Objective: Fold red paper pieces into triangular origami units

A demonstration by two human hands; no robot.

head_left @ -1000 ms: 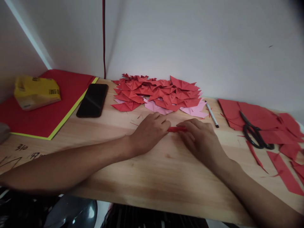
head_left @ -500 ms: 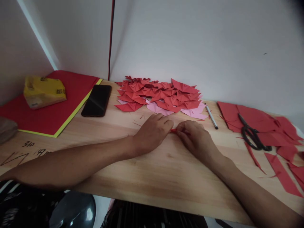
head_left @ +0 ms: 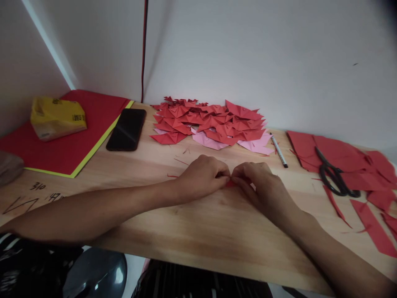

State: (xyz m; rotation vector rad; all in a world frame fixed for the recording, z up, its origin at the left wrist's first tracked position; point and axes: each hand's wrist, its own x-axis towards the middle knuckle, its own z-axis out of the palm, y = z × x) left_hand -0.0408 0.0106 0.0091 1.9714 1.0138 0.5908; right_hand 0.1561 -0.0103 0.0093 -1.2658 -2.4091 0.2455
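Between my two hands, low over the wooden table (head_left: 198, 227), is a small piece of red paper (head_left: 230, 183), mostly hidden by the fingers. My left hand (head_left: 208, 176) pinches its left side, fingers curled. From the other side my right hand (head_left: 256, 178) grips it between thumb and fingers, the fingertips of both hands almost touching. Just beyond the hands lies a pile of folded red paper pieces (head_left: 214, 122), with pink ones (head_left: 209, 140) along its near edge.
Scissors (head_left: 331, 178) rest on red paper sheets (head_left: 338, 151) at the right, near red offcuts (head_left: 374, 227). A marker (head_left: 279, 151) lies by the pile. To the left are a phone (head_left: 126, 129), large red sheets (head_left: 66, 159) and a yellow packet (head_left: 58, 119).
My hands have drawn together; the left fingers curl in more tightly. The red paper between them sits slightly lower and shows less as a thin strip. The view has shifted slightly.
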